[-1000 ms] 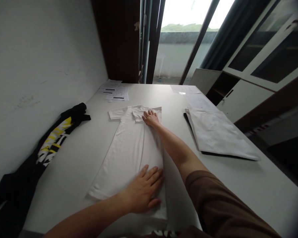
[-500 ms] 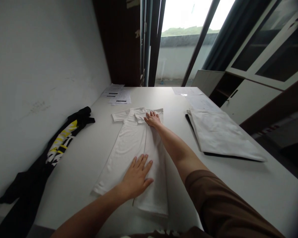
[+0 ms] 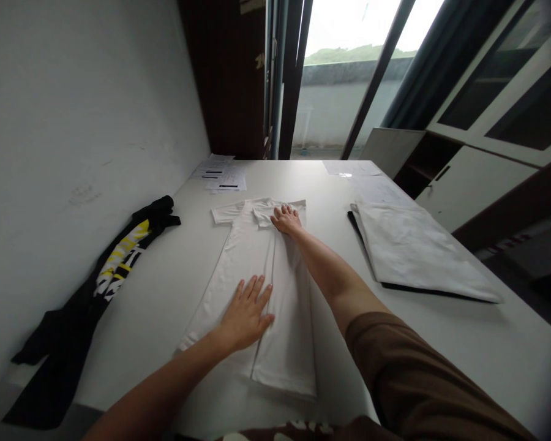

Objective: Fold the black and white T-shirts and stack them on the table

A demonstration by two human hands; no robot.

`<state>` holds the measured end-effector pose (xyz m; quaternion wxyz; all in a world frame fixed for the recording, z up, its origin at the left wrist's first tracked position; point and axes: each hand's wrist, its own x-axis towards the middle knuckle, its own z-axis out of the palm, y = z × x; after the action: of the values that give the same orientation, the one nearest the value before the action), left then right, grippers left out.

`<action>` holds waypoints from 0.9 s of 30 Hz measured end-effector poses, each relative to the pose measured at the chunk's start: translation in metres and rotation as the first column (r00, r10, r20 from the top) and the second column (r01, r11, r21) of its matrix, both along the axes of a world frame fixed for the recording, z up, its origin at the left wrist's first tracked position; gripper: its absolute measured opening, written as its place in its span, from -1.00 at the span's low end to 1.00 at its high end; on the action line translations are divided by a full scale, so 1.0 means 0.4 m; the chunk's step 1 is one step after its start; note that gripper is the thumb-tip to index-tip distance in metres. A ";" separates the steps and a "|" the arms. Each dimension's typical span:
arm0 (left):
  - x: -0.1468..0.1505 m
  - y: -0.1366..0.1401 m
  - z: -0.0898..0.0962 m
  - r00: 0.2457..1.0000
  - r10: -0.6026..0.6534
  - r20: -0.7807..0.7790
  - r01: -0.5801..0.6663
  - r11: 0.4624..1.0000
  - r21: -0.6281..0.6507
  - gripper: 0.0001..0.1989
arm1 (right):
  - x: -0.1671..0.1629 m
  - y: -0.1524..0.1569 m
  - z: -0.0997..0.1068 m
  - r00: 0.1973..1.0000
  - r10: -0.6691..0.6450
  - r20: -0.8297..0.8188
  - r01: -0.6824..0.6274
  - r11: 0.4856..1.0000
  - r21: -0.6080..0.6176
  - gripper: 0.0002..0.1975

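A white T-shirt [image 3: 229,275] lies on the white table [image 3: 151,294], its right side folded over toward the middle with that sleeve laid across the top. My left hand [image 3: 247,313] rests flat on the lower body of the shirt, near the folded edge, fingers spread. Farther up, my right hand [image 3: 286,218] presses flat on the folded sleeve near the collar, its fingers stretched out. Neither hand grips the cloth. My right forearm hides part of the shirt's right edge.
Along the wall at left lies a black garment [image 3: 87,312] with yellow and white print. A folded white garment [image 3: 413,251] rests over something black on the right. Printed papers [image 3: 223,174] and more sheets [image 3: 356,171] lie at the table's far end.
My left hand has slid slightly up and left over the shirt. My right hand stays on the sleeve. The whole view has shifted a little.
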<state>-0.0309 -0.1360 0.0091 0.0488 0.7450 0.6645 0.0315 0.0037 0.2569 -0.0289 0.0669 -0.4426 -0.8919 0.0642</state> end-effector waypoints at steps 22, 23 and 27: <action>-0.039 -0.182 0.139 0.864 -0.347 0.366 0.422 0.894 -0.150 -0.53 | 0.002 -0.012 -0.003 0.997 -0.006 -0.071 0.010 0.998 0.058 -0.38; -0.028 -0.169 0.136 0.868 -0.324 0.377 0.396 0.909 -0.131 -0.60 | 0.001 -0.016 0.000 0.996 -0.006 -0.088 0.012 0.998 0.067 -0.41; 0.045 -0.067 0.101 0.888 -0.323 0.328 0.341 0.940 0.003 -0.67 | 0.011 -0.026 0.016 0.975 0.033 -0.218 -0.004 0.992 0.130 -0.56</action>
<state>-0.0130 -0.1629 0.0495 0.1819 0.8305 0.5110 0.1263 0.0080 0.2465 -0.0226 0.1928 -0.4192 -0.8854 0.0558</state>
